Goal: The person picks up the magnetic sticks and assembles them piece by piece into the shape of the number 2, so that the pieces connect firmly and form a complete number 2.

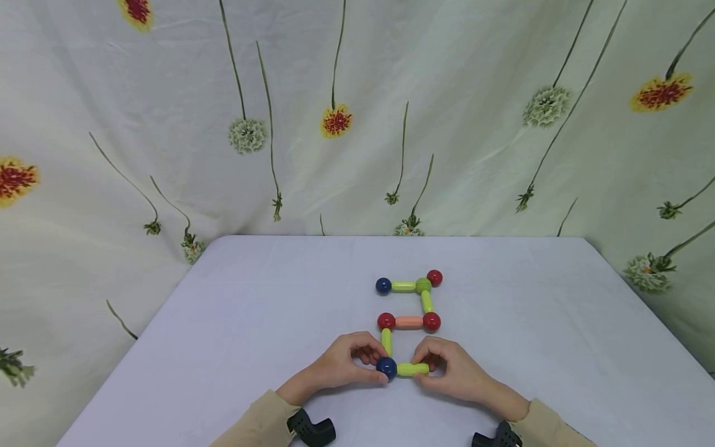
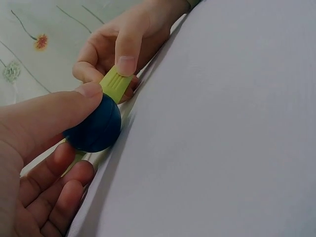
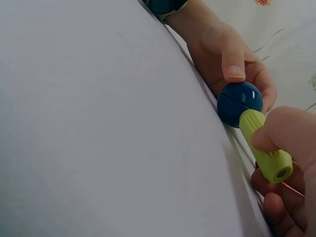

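Observation:
With thumb and fingers, my left hand [image 1: 350, 361] pinches a dark blue ball [image 1: 386, 369] at the near end of a chain of balls and rods. My right hand [image 1: 457, 372] pinches a yellow-green rod [image 1: 411, 370], whose left end meets that ball. In the right wrist view the rod [image 3: 267, 157] shows a round dark spot in its free end. From the blue ball another yellow-green rod [image 1: 386, 341] runs away to a red ball [image 1: 386, 321]. A salmon-pink rod [image 1: 409, 323] joins this to a second red ball [image 1: 432, 321].
Farther back, a yellow-green rod [image 1: 427, 302] leads to a green ball [image 1: 423, 285], with a red ball [image 1: 434, 277] against it. A rod [image 1: 403, 286] links the green ball to a blue ball [image 1: 383, 285]. White cloth covers the table [image 1: 268, 298]; a flowered curtain [image 1: 469, 74] hangs behind.

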{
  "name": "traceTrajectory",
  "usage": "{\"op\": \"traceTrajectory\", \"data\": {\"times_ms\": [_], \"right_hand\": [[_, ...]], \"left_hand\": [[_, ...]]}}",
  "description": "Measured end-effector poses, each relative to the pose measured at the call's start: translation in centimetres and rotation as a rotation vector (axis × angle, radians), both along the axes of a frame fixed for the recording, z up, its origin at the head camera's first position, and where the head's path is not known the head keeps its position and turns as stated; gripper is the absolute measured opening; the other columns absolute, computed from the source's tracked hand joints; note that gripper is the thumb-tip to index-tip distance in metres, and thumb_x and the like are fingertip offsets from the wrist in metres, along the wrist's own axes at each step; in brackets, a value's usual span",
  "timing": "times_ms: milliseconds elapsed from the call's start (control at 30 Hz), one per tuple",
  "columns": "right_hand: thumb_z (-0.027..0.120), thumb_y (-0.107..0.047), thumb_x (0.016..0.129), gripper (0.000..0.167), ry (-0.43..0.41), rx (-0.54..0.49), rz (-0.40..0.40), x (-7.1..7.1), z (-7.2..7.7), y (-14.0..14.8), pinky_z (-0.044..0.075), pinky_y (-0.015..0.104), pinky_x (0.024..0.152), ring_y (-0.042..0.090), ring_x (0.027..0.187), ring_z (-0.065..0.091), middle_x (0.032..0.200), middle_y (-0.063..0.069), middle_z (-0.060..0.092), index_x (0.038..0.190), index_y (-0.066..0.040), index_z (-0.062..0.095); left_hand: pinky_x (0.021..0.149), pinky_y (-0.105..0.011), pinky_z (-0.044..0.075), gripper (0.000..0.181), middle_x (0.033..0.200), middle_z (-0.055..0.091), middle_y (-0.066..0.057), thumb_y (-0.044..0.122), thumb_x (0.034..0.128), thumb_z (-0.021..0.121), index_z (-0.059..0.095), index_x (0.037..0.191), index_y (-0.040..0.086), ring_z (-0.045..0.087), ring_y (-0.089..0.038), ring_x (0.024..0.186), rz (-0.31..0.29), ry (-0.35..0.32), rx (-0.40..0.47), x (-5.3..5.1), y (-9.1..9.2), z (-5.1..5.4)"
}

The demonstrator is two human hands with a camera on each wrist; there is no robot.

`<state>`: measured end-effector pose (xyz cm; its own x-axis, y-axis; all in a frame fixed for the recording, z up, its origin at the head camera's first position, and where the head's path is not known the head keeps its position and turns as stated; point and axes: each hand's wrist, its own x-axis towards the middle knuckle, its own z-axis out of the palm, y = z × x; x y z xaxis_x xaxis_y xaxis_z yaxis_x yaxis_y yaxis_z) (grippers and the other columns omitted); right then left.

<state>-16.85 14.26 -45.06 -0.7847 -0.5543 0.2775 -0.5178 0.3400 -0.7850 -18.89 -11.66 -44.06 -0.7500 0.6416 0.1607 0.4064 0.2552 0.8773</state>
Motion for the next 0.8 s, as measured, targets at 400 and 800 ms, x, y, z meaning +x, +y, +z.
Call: {"op": "traceTrajectory", "data": {"times_ms": [400,800], "right_hand": [[0.072,-0.017,0.081,0.019,-0.031,0.053,0.026,-0.1,0.5,0.1,0.048,0.023,0.068,0.007,0.076,0.053,0.088,-0.011,0.059,0.096,-0.022,0.062],[0.071,-0.034,0.083,0.025,-0.059,0.131,0.036,-0.8,1.7,0.5,0.049,0.024,0.072,0.007,0.081,0.056,0.093,-0.011,0.063,0.102,-0.018,0.065]], "left_hand": [[0.072,-0.025,0.049,0.029,0.087,0.061,0.004,0.023,0.0749,0.080,0.067,0.100,0.015,0.057,-0.012,0.079,0.000,-0.004,0.006,-0.1,0.0,-0.3],[0.072,-0.024,0.048,0.029,0.088,0.061,0.005,0.024,0.0752,0.080,0.067,0.100,0.017,0.057,-0.012,0.080,0.007,-0.006,-0.009,-0.1,0.0,-0.1]]}}
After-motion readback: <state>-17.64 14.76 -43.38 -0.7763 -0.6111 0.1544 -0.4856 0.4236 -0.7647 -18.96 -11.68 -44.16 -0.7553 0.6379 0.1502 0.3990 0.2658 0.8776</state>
